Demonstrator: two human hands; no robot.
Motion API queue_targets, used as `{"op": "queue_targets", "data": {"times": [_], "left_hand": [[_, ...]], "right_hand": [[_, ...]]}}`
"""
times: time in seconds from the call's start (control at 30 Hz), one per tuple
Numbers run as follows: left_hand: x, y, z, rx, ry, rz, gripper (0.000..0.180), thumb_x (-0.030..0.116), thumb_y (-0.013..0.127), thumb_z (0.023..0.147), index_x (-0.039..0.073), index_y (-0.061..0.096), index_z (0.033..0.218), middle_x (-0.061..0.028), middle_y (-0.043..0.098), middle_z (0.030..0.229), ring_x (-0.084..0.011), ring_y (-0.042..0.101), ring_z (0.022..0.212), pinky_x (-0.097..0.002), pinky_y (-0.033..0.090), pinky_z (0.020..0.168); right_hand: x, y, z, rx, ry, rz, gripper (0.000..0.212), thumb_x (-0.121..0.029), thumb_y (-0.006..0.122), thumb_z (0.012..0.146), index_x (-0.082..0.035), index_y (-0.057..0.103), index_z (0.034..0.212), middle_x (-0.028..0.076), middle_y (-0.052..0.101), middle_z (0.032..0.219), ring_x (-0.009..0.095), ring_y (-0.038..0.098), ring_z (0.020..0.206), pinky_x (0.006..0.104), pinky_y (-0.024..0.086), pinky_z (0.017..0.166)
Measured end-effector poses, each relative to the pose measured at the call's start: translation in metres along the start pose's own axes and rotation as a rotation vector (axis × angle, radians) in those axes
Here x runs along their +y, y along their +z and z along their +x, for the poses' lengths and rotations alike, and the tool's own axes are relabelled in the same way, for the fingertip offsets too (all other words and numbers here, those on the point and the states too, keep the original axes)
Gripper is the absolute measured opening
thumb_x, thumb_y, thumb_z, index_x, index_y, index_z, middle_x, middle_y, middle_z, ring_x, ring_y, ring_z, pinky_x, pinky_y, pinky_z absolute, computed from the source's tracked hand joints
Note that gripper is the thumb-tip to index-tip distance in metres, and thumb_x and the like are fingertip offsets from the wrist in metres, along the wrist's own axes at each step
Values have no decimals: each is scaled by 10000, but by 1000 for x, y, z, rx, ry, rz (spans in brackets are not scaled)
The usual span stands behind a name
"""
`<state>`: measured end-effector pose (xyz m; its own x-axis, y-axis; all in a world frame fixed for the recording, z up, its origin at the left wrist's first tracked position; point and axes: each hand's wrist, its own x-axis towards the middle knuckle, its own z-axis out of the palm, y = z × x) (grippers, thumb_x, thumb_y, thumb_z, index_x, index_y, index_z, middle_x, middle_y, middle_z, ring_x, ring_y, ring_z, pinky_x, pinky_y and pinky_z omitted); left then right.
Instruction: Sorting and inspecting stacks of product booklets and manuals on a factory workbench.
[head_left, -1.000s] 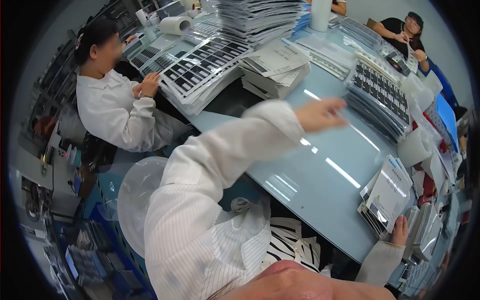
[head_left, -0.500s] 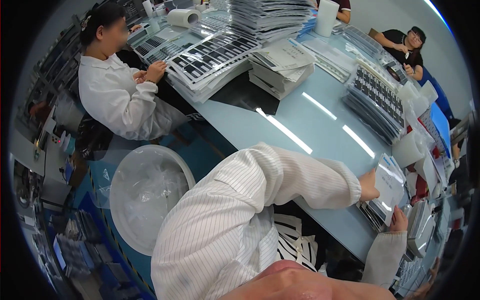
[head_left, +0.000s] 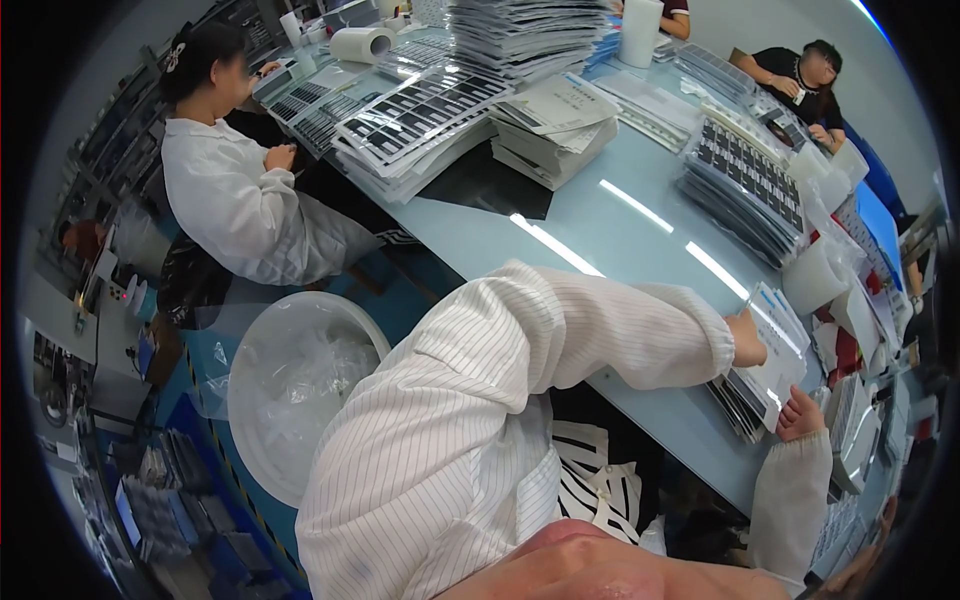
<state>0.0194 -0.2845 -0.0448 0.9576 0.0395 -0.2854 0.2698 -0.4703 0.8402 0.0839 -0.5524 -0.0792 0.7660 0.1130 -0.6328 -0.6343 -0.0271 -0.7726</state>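
At the right of the table lies a stack of flat white printed packets in clear wrap, its top packet (head_left: 776, 362) shiny and slightly skewed. My left hand (head_left: 746, 340) grips the left edge of this top packet, the thumb lying on its face; the other fingers are partly hidden. Just off the packet's lower right corner is my right hand (head_left: 801, 416), its fingers half bent and apart, holding nothing that I can see. Beneath the top packet, the edges of several more packets (head_left: 738, 408) fan out toward the table's near edge.
Beyond stand a stack of dark-patterned sheets (head_left: 745, 180), a pile of booklets (head_left: 556, 130) and tall sheet stacks (head_left: 530, 40). Plastic rolls (head_left: 815, 277) and loose wrap crowd the right. A white bin (head_left: 255, 420) stands at left. A person in white (head_left: 235, 210) sits across the corner.
My right hand has come off the packet's lower corner and its fingers have loosened. My left hand has shifted slightly up and right along the packet. The person in white has lowered their hands.
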Motion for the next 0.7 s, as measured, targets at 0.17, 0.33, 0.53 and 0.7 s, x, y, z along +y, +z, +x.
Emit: {"op": "queue_targets", "data": {"times": [0.17, 0.33, 0.53, 0.7], "left_hand": [[-5, -5, 1, -82, 23, -99, 755, 250, 707, 610, -96, 381, 1196, -285, 524, 1142, -373, 499, 1108, -358, 385, 950], [-34, 7, 32, -201, 188, -233, 739, 251, 698, 627, -81, 382, 1206, -243, 541, 1146, -348, 515, 1093, -352, 389, 945], [-35, -11, -3, -157, 44, -169, 706, 273, 677, 652, -15, 392, 1230, -209, 559, 1110, -313, 529, 1068, -356, 390, 933], [-44, -6, -8, -79, 69, -134, 761, 318, 668, 646, -5, 355, 1260, -205, 530, 1129, -332, 502, 1083, -363, 378, 945]], "right_hand": [[-3, 30, -12, 75, 66, 7, 446, -310, 696, 751, -25, 554, 1064, 100, 616, 1015, 239, 593, 922, 355, 482, 833], [-3, 59, -38, -75, 24, 37, 454, -247, 693, 775, 21, 531, 1104, 129, 620, 1002, 259, 617, 867, 370, 501, 800], [10, 51, -43, -22, -36, -181, 482, -193, 697, 768, 73, 496, 1116, 162, 597, 1031, 270, 597, 918, 400, 488, 803], [17, 88, -69, -237, -125, 59, 580, -126, 705, 746, 60, 403, 1205, 175, 569, 1078, 285, 575, 984, 431, 471, 843]]}}
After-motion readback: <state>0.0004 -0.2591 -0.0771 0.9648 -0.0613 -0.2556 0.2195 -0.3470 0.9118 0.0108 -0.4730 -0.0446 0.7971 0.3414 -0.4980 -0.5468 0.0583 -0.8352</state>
